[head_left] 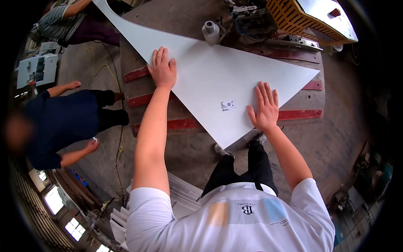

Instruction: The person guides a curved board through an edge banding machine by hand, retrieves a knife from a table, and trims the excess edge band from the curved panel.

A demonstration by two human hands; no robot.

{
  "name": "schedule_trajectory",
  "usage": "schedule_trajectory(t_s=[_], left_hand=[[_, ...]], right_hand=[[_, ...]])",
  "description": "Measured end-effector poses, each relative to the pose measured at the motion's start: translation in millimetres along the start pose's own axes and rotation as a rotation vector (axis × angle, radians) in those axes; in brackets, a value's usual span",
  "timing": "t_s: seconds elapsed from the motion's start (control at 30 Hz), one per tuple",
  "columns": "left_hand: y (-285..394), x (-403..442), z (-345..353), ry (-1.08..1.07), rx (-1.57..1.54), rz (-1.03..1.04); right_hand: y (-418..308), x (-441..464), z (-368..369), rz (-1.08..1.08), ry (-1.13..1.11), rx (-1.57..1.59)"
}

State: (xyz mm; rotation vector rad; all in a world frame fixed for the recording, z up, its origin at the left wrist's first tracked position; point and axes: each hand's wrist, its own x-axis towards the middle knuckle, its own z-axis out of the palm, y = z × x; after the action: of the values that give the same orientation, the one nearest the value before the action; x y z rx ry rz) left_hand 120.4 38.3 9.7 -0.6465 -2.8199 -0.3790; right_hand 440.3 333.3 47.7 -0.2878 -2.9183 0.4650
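A large white panel (205,80) with a curved far edge lies across a machine table (302,98), one corner jutting over the near edge toward me. My left hand (163,69) rests flat on its left edge, fingers stretched out. On the right part of the panel, my right hand (265,107) is pressed flat with the thumb apart. Between the hands, nearer the right one, a printed label (228,105) sticks to the panel. At the panel's far edge stands a grey metal cylinder (210,31), seemingly part of the machine.
Red strips (300,114) run across the table. A yellow slotted guard (294,19) and machine parts (252,25) stand at the back. At left is a person in dark blue (63,126); another in a striped shirt (61,23) is farther off. A yellow cord (119,149) trails over the floor.
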Motion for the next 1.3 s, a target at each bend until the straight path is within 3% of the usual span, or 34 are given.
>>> schedule_trajectory(t_s=[0.83, 0.93, 1.13, 1.3], left_hand=[[-7.6, 2.3, -5.3, 0.022, 0.063, -0.006], [23.1, -15.5, -4.5, 0.009, 0.16, -0.06], [168.3, -185.9, -43.3, -0.229, 0.027, -0.013], [203.8, -220.3, -57.6, -0.278, 0.021, -0.029]], right_hand=[[-8.3, 6.4, 9.6, 0.005, 0.04, -0.012], [-8.1, 7.7, 15.1, 0.02, 0.029, -0.008], [-7.9, 10.0, 21.3, 0.009, 0.045, 0.016], [-10.3, 12.4, 17.3, 0.004, 0.029, 0.045]])
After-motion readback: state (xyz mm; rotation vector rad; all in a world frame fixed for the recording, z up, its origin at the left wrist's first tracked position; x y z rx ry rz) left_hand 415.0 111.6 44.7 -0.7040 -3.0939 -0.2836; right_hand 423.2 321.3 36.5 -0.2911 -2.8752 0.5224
